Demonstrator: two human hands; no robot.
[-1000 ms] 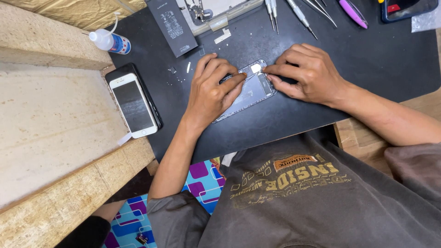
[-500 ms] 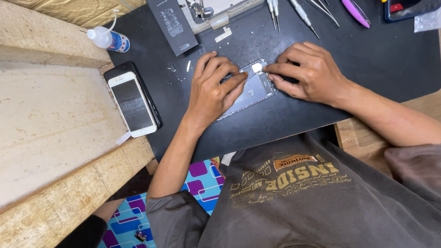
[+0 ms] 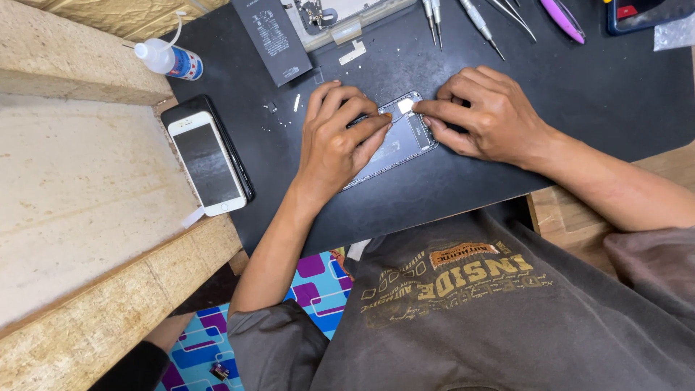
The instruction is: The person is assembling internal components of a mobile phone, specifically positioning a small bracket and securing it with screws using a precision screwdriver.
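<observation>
**Q:** Black mat [image 3: 594,94], scanned from its left edge: what lies there?

**A:** A small plastic bottle [image 3: 168,59] sits at the far left corner. Below it, a white phone [image 3: 208,164] rests screen-up on a dark phone, well apart from both hands. A flat black battery [image 3: 274,38] lies near the top edge.

**Q:** Location and orientation of the opened phone [image 3: 405,141]?

**A:** Mid-mat, directly under both hands. Its long axis runs diagonally, lower-left to upper-right.

**Q:** State of the left hand [image 3: 339,137]?

**A:** Palm down over the lower-left half of the opened phone, fingers spread and pressing, pinning it to the mat. It covers more of the unit than the other hand.

**Q:** State of the right hand [image 3: 483,116]?

**A:** Fingers curled; thumb and forefinger pinch at a small white piece [image 3: 405,106] on the upper-right end. Whether the piece is lifted or only touched cannot be told.

**Q:** Further right?

**A:** Screwdrivers [image 3: 479,22] and a purple tool [image 3: 562,16] lie along the top edge, untouched.
</observation>
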